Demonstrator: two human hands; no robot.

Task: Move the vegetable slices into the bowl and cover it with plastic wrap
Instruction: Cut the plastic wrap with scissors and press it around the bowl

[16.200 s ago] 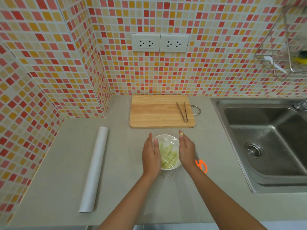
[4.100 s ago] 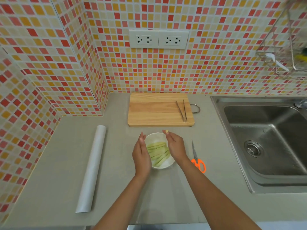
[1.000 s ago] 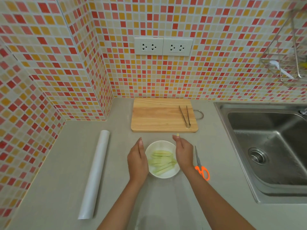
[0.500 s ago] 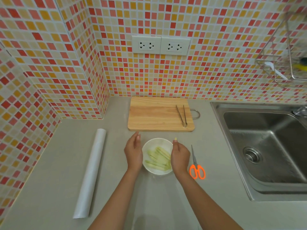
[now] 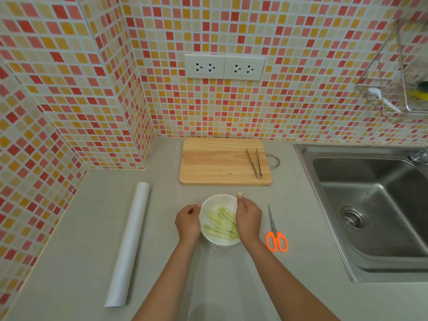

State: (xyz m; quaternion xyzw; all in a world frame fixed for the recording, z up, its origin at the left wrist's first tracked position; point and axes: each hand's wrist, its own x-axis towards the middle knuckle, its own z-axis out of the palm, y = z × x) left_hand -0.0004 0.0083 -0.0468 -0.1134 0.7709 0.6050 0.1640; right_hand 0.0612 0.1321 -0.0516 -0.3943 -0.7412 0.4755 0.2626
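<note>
A white bowl (image 5: pixel 217 202) with several pale green vegetable slices (image 5: pixel 221 224) stands on the grey counter in front of me. Clear plastic wrap (image 5: pixel 209 272) lies over it, and a loose sheet trails toward me on the counter. My left hand (image 5: pixel 187 222) is at the bowl's left rim with its fingers curled, pinching the wrap there. My right hand (image 5: pixel 247 220) lies along the right rim, its index finger straight and pressing the wrap against the bowl.
A roll of wrap (image 5: pixel 129 242) lies to the left. Orange-handled scissors (image 5: pixel 275 235) lie just right of my right hand. A wooden cutting board (image 5: pixel 215 162) with metal tongs (image 5: pixel 254 163) sits behind the bowl. The steel sink (image 5: pixel 375 205) is at the right.
My left hand's fingers have curled in at the bowl's rim; they were straight half a second ago. My right hand stays on the right rim. The bowl has kept its place.
</note>
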